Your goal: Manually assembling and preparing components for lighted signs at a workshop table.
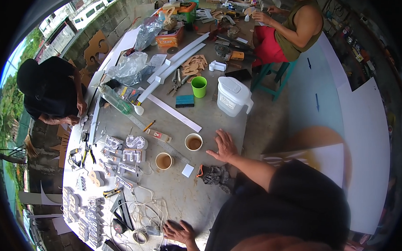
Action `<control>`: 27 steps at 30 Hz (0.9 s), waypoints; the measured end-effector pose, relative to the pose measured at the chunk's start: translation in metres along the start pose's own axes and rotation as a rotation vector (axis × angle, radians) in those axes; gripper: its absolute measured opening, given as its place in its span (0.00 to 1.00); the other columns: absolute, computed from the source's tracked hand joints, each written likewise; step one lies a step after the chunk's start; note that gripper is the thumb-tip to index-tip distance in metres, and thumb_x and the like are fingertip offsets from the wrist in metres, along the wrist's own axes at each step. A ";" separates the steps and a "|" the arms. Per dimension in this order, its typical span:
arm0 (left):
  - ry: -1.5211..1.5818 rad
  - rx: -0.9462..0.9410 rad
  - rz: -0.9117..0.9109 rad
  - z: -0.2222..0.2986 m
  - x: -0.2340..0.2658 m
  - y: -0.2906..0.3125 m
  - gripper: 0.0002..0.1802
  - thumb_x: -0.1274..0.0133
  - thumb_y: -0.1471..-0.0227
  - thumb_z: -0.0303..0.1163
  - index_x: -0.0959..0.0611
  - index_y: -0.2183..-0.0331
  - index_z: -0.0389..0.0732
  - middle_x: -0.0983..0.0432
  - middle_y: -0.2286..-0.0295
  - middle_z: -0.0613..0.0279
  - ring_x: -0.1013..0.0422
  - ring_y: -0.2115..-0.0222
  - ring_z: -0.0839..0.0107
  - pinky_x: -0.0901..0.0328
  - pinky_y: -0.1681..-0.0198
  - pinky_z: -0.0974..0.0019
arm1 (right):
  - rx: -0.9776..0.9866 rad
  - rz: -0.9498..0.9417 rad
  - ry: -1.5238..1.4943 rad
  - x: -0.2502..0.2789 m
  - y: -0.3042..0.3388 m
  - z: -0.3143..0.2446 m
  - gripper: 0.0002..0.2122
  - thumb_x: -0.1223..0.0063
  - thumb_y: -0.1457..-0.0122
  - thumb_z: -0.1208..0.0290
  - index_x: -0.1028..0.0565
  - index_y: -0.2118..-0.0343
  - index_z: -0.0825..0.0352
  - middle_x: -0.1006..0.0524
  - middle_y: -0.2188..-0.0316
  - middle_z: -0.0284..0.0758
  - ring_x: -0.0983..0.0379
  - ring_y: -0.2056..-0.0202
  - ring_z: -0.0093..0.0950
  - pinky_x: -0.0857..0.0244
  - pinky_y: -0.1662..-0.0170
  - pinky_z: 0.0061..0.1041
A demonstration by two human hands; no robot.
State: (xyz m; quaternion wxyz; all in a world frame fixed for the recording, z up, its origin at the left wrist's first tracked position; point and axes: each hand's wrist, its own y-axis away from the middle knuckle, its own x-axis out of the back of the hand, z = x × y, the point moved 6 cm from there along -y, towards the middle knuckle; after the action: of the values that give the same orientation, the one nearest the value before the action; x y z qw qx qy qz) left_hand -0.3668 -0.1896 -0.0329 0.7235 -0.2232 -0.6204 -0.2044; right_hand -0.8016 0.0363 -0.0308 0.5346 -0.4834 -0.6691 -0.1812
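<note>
Head view: brown-filled cup (193, 142) stands near right hand (224, 147), spread flat on table (186, 197); left hand (180, 231) lies open beside wires (146, 213), holding nothing.

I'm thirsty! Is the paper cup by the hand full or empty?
Not empty: the cup stands upright near the right hand with brown liquid showing inside, close to the rim.

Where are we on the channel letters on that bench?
Done: a row of shaped metal letters lies mid-table, more stacked at the near left corner. In hand: nothing; the left hand and right hand rest flat on the table. Left: loose wires lie unconnected.
</note>
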 end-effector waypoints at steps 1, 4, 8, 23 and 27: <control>0.003 -0.002 -0.001 0.000 -0.001 0.000 0.43 0.58 0.40 0.62 0.35 0.36 0.40 0.39 0.41 0.44 0.47 0.36 0.44 0.63 0.35 0.28 | 0.000 -0.001 -0.003 0.000 -0.001 0.000 0.33 0.43 0.45 0.39 0.31 0.54 0.69 0.39 0.37 0.51 0.48 0.33 0.48 0.55 0.32 0.51; 0.021 -0.022 0.047 0.000 0.001 0.002 0.43 0.58 0.40 0.62 0.35 0.36 0.41 0.40 0.40 0.44 0.47 0.36 0.45 0.64 0.34 0.28 | -0.004 -0.013 0.005 0.000 0.002 -0.001 0.33 0.42 0.45 0.39 0.31 0.54 0.69 0.40 0.37 0.51 0.49 0.32 0.47 0.55 0.32 0.51; -0.117 -0.044 0.029 0.005 0.002 0.000 0.42 0.57 0.40 0.59 0.34 0.38 0.34 0.39 0.42 0.40 0.47 0.39 0.42 0.55 0.37 0.33 | -0.011 -0.034 -0.001 0.000 -0.001 0.002 0.33 0.42 0.45 0.39 0.31 0.53 0.69 0.40 0.37 0.51 0.49 0.32 0.47 0.56 0.31 0.50; -0.004 -0.056 0.085 0.001 0.002 0.002 0.41 0.56 0.40 0.60 0.33 0.37 0.40 0.39 0.42 0.44 0.46 0.37 0.44 0.63 0.35 0.28 | -0.011 -0.039 -0.003 -0.001 0.000 -0.001 0.33 0.43 0.45 0.39 0.30 0.53 0.69 0.40 0.37 0.50 0.49 0.32 0.46 0.56 0.31 0.50; 0.006 -0.080 0.088 -0.003 -0.011 0.000 0.42 0.55 0.42 0.61 0.33 0.37 0.41 0.38 0.42 0.43 0.48 0.37 0.45 0.63 0.35 0.27 | 0.002 -0.022 0.021 0.004 0.001 0.004 0.33 0.43 0.45 0.39 0.30 0.53 0.69 0.40 0.37 0.49 0.48 0.32 0.46 0.55 0.32 0.50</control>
State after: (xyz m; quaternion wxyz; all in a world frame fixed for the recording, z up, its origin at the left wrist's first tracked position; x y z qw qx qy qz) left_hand -0.3658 -0.1909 -0.0443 0.7243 -0.2785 -0.5990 -0.1976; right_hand -0.8032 0.0414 -0.0294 0.5399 -0.4738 -0.6689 -0.1914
